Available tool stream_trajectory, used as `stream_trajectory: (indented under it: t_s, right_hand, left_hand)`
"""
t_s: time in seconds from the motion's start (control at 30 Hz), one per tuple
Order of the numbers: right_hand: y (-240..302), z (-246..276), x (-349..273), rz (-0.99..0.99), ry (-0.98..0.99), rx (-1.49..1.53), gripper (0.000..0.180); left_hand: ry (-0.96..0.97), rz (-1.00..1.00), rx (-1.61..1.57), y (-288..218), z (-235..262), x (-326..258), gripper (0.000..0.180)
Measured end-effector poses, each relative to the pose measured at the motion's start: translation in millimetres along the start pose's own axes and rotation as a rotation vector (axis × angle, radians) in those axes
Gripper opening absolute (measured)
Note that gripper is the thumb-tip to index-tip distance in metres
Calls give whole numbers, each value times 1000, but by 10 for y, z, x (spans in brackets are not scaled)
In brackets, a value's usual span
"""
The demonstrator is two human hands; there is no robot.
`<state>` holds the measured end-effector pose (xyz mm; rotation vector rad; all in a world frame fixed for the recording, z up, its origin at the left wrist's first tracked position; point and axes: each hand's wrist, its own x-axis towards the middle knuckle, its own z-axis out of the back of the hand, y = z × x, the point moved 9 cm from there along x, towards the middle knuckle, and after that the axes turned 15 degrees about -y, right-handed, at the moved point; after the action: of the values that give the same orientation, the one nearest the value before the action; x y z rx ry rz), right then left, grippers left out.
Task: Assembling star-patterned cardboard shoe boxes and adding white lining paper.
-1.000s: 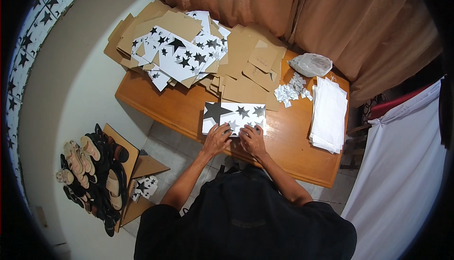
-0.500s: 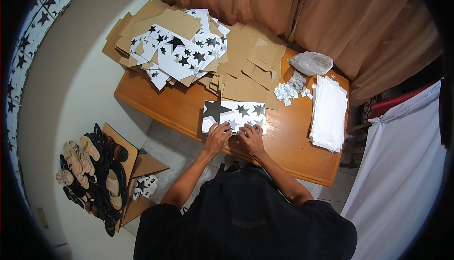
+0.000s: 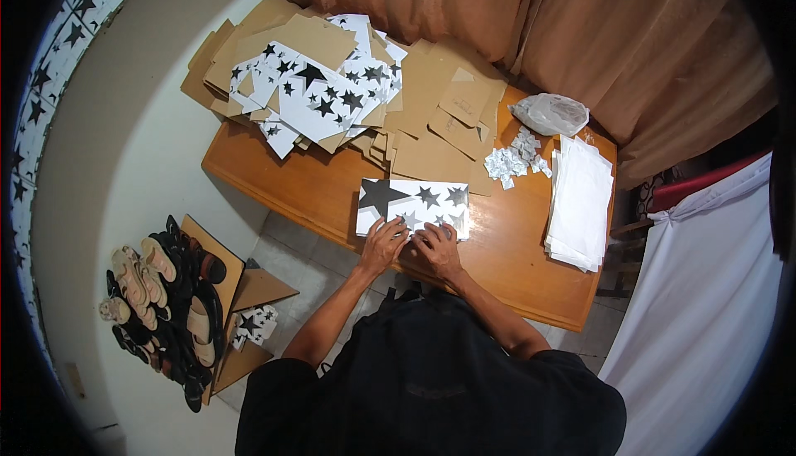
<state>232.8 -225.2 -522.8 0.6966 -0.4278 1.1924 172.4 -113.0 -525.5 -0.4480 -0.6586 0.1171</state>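
Observation:
A flat white cardboard box (image 3: 414, 197) printed with black and grey stars lies near the front edge of the wooden table, one large black star at its left end. My left hand (image 3: 385, 244) rests on its near edge, fingers bent over the top. Just right of it, my right hand (image 3: 437, 249) grips the same edge with curled fingers. The two thumbs come close together at the front of the box, where the fingers partly hide its near side.
Brown cardboard sheets (image 3: 423, 149) and star-printed sheets (image 3: 319, 99) pile up at the back left of the table (image 3: 506, 253). To the right are small silvery packets (image 3: 507, 164), a plastic bag (image 3: 549, 114) and white paper (image 3: 578, 203). Sandals (image 3: 157, 290) fill a rack at left.
My right hand has shifted slightly left along the box's near edge, closer to my left hand. The box stays in place on the table.

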Motion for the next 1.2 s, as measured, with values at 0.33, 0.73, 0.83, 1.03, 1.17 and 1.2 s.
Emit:
stream_trajectory:
  t_s: [0.33,0.73,0.83,1.03,1.17,1.2]
  right_hand:
    - [-61,-78,6,88,22,-2,32]
    - [-127,47,263,76,42,59,26]
    - [-371,73,370,-88,157,285,23]
    - [-1487,373,428,-493,-120,261,35]
    - [-2065,65,210,-710,57,420,61]
    - [-2065,-25,158,-772,107,557,74]
  left_hand:
    - [-33,-5,1,-14,28,30,20]
    - [-85,-2,91,-79,3,25,15]
    - [-102,33,124,-291,128,169,15]
    - [-44,306,-8,-749,-32,-38,19]
    - [60,1041,-549,-759,-1079,-564,57]
    - [-8,1085,-607,-824,-1144,-560,75]
